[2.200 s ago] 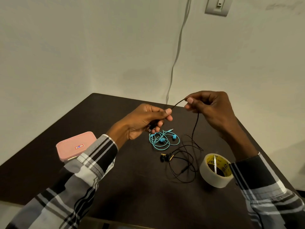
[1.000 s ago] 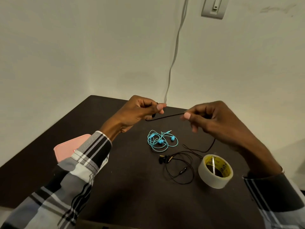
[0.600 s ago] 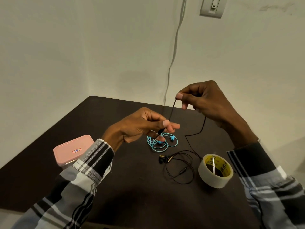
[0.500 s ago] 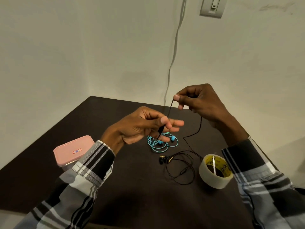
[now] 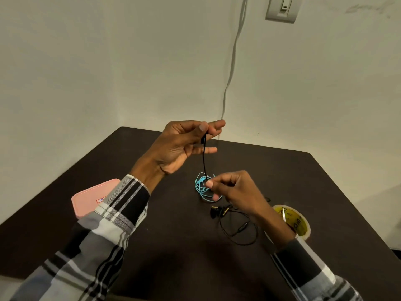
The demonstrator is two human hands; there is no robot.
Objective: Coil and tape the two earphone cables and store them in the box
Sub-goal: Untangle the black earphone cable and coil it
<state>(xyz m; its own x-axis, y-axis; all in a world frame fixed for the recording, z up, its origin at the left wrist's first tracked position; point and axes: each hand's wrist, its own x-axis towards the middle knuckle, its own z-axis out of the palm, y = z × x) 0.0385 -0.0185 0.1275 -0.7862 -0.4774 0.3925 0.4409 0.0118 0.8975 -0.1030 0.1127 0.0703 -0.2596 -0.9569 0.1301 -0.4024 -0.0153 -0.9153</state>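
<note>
Head view: black earphone cable (image 5: pixel 204 159) hangs taut between both grips.

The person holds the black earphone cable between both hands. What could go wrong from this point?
1. The black cable hangs directly over the blue earphones, so the two may tangle as the left hand and right hand wind it.
2. Its loose end with the earbuds lies beside the tape roll and may drag or catch there.
</note>
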